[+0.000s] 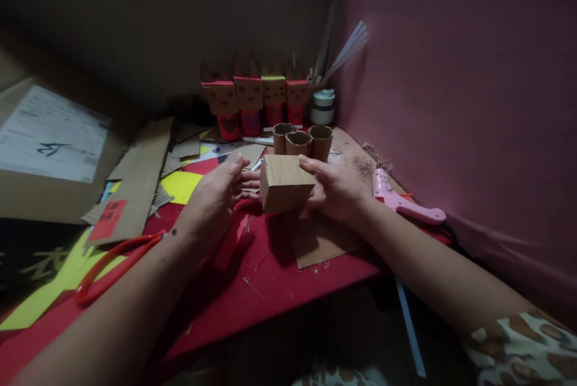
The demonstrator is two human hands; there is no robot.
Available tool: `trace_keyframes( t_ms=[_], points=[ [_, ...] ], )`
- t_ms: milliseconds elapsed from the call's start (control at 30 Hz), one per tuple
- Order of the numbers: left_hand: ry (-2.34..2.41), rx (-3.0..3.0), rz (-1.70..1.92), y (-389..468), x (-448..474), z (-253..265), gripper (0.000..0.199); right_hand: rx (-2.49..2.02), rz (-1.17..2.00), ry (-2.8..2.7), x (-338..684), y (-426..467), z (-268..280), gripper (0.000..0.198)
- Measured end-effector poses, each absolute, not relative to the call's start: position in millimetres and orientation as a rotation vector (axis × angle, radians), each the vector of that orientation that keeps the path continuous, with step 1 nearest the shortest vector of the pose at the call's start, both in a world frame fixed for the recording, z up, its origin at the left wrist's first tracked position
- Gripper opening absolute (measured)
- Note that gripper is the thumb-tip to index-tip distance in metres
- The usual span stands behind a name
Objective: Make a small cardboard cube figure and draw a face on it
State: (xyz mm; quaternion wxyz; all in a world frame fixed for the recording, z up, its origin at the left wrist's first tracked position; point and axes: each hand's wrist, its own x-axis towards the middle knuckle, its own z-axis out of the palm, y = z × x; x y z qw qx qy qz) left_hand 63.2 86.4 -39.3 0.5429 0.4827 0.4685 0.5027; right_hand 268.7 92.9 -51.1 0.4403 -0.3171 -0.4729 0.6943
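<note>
A small brown cardboard box (288,184) is held above the table in my right hand (336,187), thumb on its top edge and fingers at its right side. My left hand (220,187) has its fingers stretched toward the box's left side; whether the fingertips touch it I cannot tell. Just behind the box stand three cardboard tubes (299,142), open at the top. Below my right hand lies a flat cardboard piece (324,242), and a red paper strip (231,242) is beside my left hand.
Several cardboard figures with drawn faces (249,94) line the back, near a lidded jar (322,108). A pink glue gun (406,202) lies at right. Red-handled scissors (112,263), yellow paper (180,186) and cardboard scraps (139,175) cover the left. A large carton (45,202) stands far left.
</note>
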Motion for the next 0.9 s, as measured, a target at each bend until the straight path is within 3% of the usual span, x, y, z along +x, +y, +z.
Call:
trace_keyframes(
  t_ms=[267,433,567,667,900],
  points=[
    [1.094,0.999,1.123,90.2,64.9,-43.4,0.030,-0.851,1.995,-0.931,273.6,95.3,-50.3,0.051],
    [1.109,0.991,1.081,86.7,67.9,-44.2,0.035,-0.879,2.037,-0.924,272.2,95.1,-51.5,0.051],
    [1.111,1.016,1.042,84.1,70.3,-45.2,0.050,-0.876,1.829,-1.048,268.4,89.9,-51.7,0.053],
    [0.988,1.200,0.963,80.4,68.9,-40.7,0.055,-0.815,1.593,-1.088,265.2,84.9,-50.9,0.067],
    [0.904,1.561,1.057,76.7,67.2,-38.1,0.073,-0.609,1.519,-1.338,268.2,80.8,-49.8,0.079]
  ],
)
